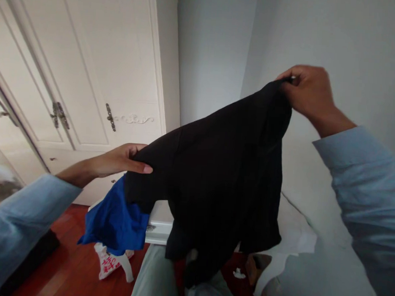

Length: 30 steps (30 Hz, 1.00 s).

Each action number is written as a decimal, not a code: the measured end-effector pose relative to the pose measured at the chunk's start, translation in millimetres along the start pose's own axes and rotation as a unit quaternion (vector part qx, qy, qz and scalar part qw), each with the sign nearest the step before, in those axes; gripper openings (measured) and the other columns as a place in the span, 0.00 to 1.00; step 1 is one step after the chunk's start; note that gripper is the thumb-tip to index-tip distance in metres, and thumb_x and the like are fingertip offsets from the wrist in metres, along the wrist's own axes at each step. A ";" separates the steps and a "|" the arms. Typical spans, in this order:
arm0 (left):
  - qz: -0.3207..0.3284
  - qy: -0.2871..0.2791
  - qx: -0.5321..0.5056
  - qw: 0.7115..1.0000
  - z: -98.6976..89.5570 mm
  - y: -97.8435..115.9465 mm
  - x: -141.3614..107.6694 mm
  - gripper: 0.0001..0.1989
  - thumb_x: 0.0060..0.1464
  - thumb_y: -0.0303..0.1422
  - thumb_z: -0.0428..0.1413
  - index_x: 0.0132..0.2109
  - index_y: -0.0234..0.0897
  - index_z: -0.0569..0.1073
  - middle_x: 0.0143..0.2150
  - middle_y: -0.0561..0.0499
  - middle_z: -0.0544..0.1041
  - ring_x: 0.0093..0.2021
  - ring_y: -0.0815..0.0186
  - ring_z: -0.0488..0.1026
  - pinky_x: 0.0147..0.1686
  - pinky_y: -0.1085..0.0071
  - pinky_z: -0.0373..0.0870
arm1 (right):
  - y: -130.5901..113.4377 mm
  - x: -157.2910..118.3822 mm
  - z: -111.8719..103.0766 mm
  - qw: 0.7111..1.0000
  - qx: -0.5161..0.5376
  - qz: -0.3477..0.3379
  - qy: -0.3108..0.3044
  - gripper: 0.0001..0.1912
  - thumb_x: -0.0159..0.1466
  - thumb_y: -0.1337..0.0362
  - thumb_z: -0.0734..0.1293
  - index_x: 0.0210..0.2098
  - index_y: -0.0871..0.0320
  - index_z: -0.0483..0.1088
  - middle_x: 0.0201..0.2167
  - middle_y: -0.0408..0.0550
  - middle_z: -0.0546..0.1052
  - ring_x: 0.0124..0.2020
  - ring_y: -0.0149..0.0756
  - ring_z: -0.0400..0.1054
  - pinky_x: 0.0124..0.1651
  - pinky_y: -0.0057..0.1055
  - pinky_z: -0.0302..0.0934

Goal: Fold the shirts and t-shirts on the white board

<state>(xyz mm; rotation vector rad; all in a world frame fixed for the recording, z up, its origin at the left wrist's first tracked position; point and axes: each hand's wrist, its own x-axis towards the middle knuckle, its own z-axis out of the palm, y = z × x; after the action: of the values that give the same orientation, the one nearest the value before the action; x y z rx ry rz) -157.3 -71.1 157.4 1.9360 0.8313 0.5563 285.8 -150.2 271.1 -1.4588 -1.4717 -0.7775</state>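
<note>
A black shirt (223, 167) hangs stretched between my two hands, its upper edge slanting up to the right. My left hand (119, 161) pinches what looks like a short sleeve, thumb in front and fingers behind the cloth. Higher up, my right hand (310, 90) grips the opposite upper corner with closed fingers. The lower part of the shirt falls in loose folds above my legs. Just below my left hand, a blue cloth (116, 219) drapes over the left end of a white table (161, 219). Most of the tabletop is hidden behind the shirt.
A white wardrobe (122, 67) with dark metal handles stands at the left, against a pale wall (213, 55). On the reddish floor (66, 265) are a white bag with red print (108, 263), a cardboard box (255, 270) and a crumpled white scrap (239, 273).
</note>
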 end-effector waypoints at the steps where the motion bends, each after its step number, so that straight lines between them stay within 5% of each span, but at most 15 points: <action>1: 0.015 0.017 -0.022 1.000 1.6 0.3 4.5 0.26 0.41 0.38 0.72 0.48 0.35 0.78 0.39 0.49 0.85 0.37 0.62 0.81 0.36 0.70 0.79 | -1.2 16.0 -3.6 1.000 -0.027 -0.008 0.009 0.19 0.68 0.60 0.66 0.46 0.72 0.79 0.40 0.56 0.82 0.41 0.33 0.73 0.45 0.34 0.60; 6: 0.008 0.128 -0.037 0.991 -12.3 -3.6 21.1 0.27 0.38 0.43 0.73 0.46 0.37 0.79 0.36 0.50 0.85 0.30 0.63 0.81 0.30 0.70 0.80 | -0.8 88.6 22.3 0.997 -0.069 -0.039 0.018 0.35 0.65 0.43 0.64 0.47 0.75 0.78 0.42 0.57 0.82 0.45 0.37 0.75 0.46 0.36 0.63; 11: -0.088 0.202 0.060 0.973 -64.2 -38.0 24.5 0.29 0.36 0.49 0.70 0.44 0.38 0.79 0.34 0.51 0.84 0.32 0.57 0.81 0.31 0.65 0.80 | -5.4 103.0 127.3 0.988 -0.101 -0.043 -0.111 0.28 0.66 0.51 0.70 0.47 0.75 0.77 0.46 0.60 0.81 0.51 0.46 0.73 0.53 0.39 0.64; 16: -0.157 0.257 0.243 0.922 -113.9 -113.9 38.8 0.25 0.46 0.54 0.61 0.40 0.37 0.76 0.28 0.53 0.79 0.32 0.60 0.77 0.30 0.70 0.73 | -2.9 41.9 272.5 0.963 -0.100 0.011 -0.250 0.18 0.66 0.54 0.71 0.46 0.62 0.78 0.50 0.60 0.79 0.52 0.50 0.73 0.51 0.39 0.67; 19: -0.180 0.235 0.350 0.889 -123.8 -163.9 56.4 0.29 0.47 0.59 0.57 0.41 0.36 0.75 0.33 0.48 0.80 0.37 0.56 0.78 0.34 0.68 0.72 | 1.0 -19.7 346.1 0.916 -0.112 0.069 -0.380 0.20 0.71 0.52 0.65 0.52 0.60 0.76 0.55 0.62 0.77 0.55 0.50 0.72 0.51 0.38 0.66; 21: -0.195 0.199 0.389 0.878 -122.2 -191.2 67.7 0.33 0.47 0.62 0.55 0.44 0.36 0.75 0.40 0.43 0.82 0.41 0.52 0.79 0.38 0.64 0.72 | 4.9 -64.1 382.6 0.886 -0.115 0.089 -0.441 0.19 0.70 0.55 0.66 0.49 0.65 0.77 0.49 0.66 0.79 0.51 0.52 0.74 0.48 0.38 0.67; 26: -0.200 0.093 0.363 0.905 -114.2 -230.8 85.5 0.35 0.55 0.62 0.46 0.42 0.34 0.78 0.44 0.39 0.83 0.45 0.50 0.79 0.47 0.60 0.71 | 25.8 -147.6 432.9 0.848 -0.066 0.053 -0.524 0.15 0.69 0.56 0.67 0.45 0.61 0.79 0.45 0.60 0.81 0.49 0.47 0.76 0.47 0.33 0.66; 30: -0.200 0.111 0.331 0.915 -117.7 -238.0 90.5 0.29 0.54 0.57 0.48 0.37 0.37 0.79 0.39 0.44 0.84 0.48 0.51 0.79 0.50 0.62 0.72 | 60.0 -170.3 425.4 0.832 -0.022 0.023 -0.553 0.17 0.70 0.55 0.65 0.51 0.58 0.77 0.53 0.57 0.79 0.54 0.46 0.73 0.52 0.32 0.64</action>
<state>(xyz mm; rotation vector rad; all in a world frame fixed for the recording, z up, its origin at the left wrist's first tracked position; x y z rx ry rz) -252.5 145.4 6.6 2.2194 1.6866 0.2556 259.5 168.2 -62.8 -2.1107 -2.2150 0.1902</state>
